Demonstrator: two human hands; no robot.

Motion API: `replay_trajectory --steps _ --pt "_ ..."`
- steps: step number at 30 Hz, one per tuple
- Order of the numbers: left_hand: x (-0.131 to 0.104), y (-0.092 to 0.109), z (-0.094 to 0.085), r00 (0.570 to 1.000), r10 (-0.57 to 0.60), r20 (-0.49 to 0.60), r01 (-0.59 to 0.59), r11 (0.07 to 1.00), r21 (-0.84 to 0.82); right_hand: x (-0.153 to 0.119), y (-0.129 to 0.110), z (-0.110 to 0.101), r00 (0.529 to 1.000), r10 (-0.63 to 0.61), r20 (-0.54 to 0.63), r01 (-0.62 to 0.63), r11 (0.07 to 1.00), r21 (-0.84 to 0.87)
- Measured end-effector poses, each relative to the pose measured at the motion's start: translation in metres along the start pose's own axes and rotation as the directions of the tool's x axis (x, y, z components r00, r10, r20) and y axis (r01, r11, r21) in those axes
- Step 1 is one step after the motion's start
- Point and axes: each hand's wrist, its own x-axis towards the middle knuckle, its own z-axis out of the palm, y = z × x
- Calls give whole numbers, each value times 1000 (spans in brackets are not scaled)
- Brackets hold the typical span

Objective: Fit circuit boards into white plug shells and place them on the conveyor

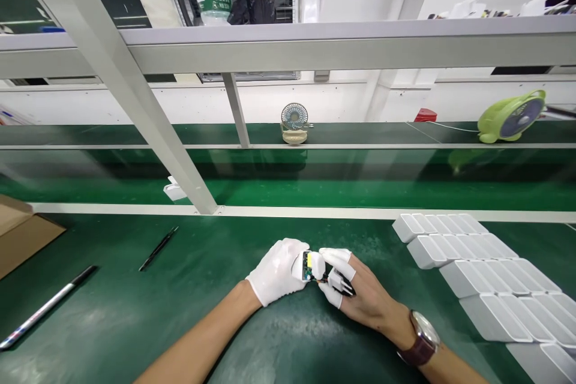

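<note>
My left hand point(278, 271), in a white glove, is closed around a small white housing with a circuit board point(307, 265) showing at its open side. Close beside it on the right, my right hand point(344, 279) has white covers on some fingers and wears a watch point(422, 336) at the wrist. Its fingers are closed on a white plug part with pins point(341, 282), with dark and orange wires near the board. Both hands meet above the green tabletop point(180, 318). Part of the housing is hidden by the fingers.
Rows of white housings point(479, 279) lie at the right. A black pen point(159, 248), a marker point(47, 307) and a cardboard box point(27, 237) are at the left. Past the white rail point(315, 212) stand a small fan point(294, 123) and a green fan point(512, 117). A slanted metal post point(135, 96) rises at the left.
</note>
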Motion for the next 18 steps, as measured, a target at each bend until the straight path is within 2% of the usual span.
replay_trajectory --steps 9,18 --pt "0 1 -2 1000 16 -20 -16 1000 -15 2 -3 -1 999 -15 -42 15 1000 -9" --pt "-1 1 -2 999 29 -37 -29 999 -14 -3 0 3 1000 19 -5 -19 1000 2"
